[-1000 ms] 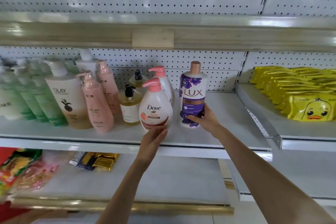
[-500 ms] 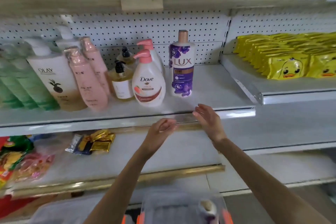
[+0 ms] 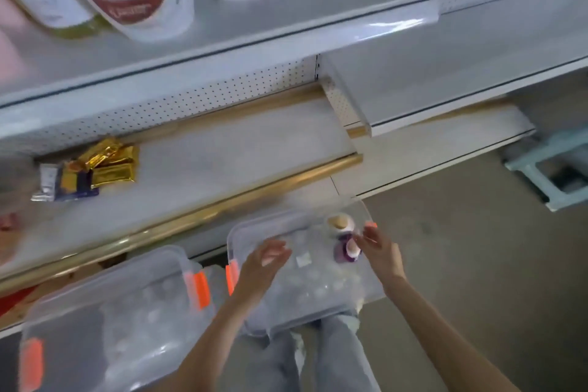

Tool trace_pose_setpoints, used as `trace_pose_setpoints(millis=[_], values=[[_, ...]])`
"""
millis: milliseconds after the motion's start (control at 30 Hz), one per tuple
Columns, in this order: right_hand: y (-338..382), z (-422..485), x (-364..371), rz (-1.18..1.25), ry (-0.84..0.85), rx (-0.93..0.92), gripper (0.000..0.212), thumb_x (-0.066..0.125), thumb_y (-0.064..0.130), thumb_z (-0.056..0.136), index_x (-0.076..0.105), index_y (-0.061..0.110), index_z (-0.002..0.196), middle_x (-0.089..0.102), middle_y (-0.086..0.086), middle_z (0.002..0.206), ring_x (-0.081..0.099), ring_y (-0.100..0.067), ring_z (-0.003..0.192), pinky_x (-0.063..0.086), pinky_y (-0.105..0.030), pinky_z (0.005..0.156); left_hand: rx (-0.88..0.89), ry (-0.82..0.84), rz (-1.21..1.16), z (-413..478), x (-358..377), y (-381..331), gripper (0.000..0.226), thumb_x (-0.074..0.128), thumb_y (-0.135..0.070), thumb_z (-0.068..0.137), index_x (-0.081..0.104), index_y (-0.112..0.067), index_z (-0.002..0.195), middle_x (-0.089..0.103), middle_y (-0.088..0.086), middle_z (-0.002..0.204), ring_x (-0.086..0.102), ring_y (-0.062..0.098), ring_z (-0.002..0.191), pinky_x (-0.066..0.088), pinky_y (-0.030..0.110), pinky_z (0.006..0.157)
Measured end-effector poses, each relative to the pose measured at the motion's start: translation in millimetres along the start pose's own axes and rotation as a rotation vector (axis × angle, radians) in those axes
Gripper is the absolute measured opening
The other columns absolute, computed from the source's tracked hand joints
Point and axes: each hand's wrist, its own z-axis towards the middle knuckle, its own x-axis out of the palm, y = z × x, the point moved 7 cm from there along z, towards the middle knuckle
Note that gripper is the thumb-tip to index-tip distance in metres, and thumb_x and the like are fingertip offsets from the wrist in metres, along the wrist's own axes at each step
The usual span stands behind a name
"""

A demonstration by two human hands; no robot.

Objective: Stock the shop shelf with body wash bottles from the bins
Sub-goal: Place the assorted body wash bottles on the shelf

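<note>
L hand (image 3: pixel 265 259) & R hand (image 3: pixel 380 247) over clear bin (image 3: pixel 318 291); fingers loosely spread, holding nothing. R just beside purple bottle (image 3: pixel 339 253) in bin; contact unclear.

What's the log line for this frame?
phase: pick approach | left hand: open, over clear plastic bin | right hand: open, beside purple-and-white tan-capped bottle | held: nothing

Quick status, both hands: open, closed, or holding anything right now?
Left hand: open, empty, over the clear bin.
Right hand: open, fingers by the purple bottle, no grip on it yet.
</note>
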Motion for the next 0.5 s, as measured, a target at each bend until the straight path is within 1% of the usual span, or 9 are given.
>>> trace_pose_setpoints(millis=[67,100,200,233,267,300,367,433,500], values=[[-30,1,2,-0.018,-0.032,0.034,0.014,0.074,0.023,0.081,0.061,0.024,0.087,0.067,0.0,0.087,0.059,-0.014,0.081,0.041,-0.018,0.064,-0.046,0.012,0.018,6,14,30,0.02,0.072,-0.036,0.081,0.063,-0.026,0.095,0.068,-0.011,0.09,0.065,0.001,0.085,0.047,0.01,0.076],[-43,4,4,-0.023,-0.049,0.054,0.016,0.075,0.022,0.081,0.06,0.024,0.085,0.067,-0.001,0.086,0.06,-0.015,0.082,0.043,-0.019,0.066,-0.087,0.029,0.043,9,22,44,0.018,0.071,-0.034,0.083,0.062,-0.027,0.096,0.068,-0.011,0.091,0.064,-0.001,0.086,0.046,0.008,0.074],[-77,17,12,-0.027,-0.109,0.112,0.024,0.077,0.018,0.078,0.063,0.014,0.097,0.068,-0.013,0.096,0.064,-0.025,0.093,0.046,-0.028,0.076,-0.143,0.089,0.07,23,48,81,0.015,0.065,-0.021,0.089,0.062,-0.027,0.102,0.068,-0.009,0.097,0.063,0.003,0.093,0.045,0.006,0.075],[-85,23,15,-0.03,-0.136,0.124,0.028,0.077,0.019,0.078,0.063,0.01,0.1,0.067,-0.014,0.097,0.064,-0.027,0.095,0.045,-0.023,0.072,-0.161,0.106,0.069,28,55,88,0.016,0.064,-0.022,0.089,0.063,-0.026,0.104,0.067,-0.01,0.099,0.062,0.0,0.094,0.044,0.006,0.076],[-93,29,17,-0.014,-0.167,0.131,0.031,0.077,0.02,0.078,0.063,0.008,0.103,0.067,-0.012,0.096,0.064,-0.026,0.096,0.042,-0.013,0.067,-0.178,0.131,0.06,33,63,96,0.017,0.064,-0.025,0.089,0.062,-0.027,0.106,0.066,-0.013,0.102,0.061,-0.001,0.096,0.045,0.008,0.079],[-98,35,19,-0.001,-0.195,0.132,0.032,0.077,0.023,0.079,0.063,0.008,0.104,0.065,-0.008,0.094,0.063,-0.023,0.094,0.039,-0.004,0.062,-0.198,0.152,0.057,39,70,103,0.02,0.063,-0.03,0.088,0.062,-0.029,0.108,0.065,-0.016,0.106,0.06,0.0,0.101,0.045,0.012,0.084],[-106,45,23,0.002,-0.25,0.117,0.032,0.075,0.028,0.081,0.065,0.009,0.106,0.064,-0.001,0.092,0.06,-0.015,0.088,0.034,0.005,0.06,-0.237,0.166,0.043,52,80,116,0.028,0.061,-0.041,0.083,0.062,-0.033,0.11,0.062,-0.018,0.111,0.058,0.004,0.108,0.045,0.024,0.095],[-111,52,28,0.028,-0.295,0.081,0.03,0.073,0.027,0.084,0.067,0.009,0.106,0.065,0.001,0.092,0.059,-0.01,0.086,0.036,0.005,0.062,-0.264,0.164,0.028,63,89,126,0.034,0.062,-0.049,0.079,0.062,-0.034,0.11,0.062,-0.016,0.114,0.058,0.006,0.109,0.045,0.032,0.1],[-118,57,37,0.037,-0.32,0.054,0.027,0.071,0.029,0.084,0.068,0.011,0.104,0.067,0.004,0.092,0.063,-0.01,0.087,0.042,0.001,0.069,-0.292,0.143,-0.003,73,97,133,0.03,0.064,-0.05,0.082,0.062,-0.035,0.107,0.064,-0.012,0.114,0.06,0.007,0.108,0.045,0.032,0.099]])
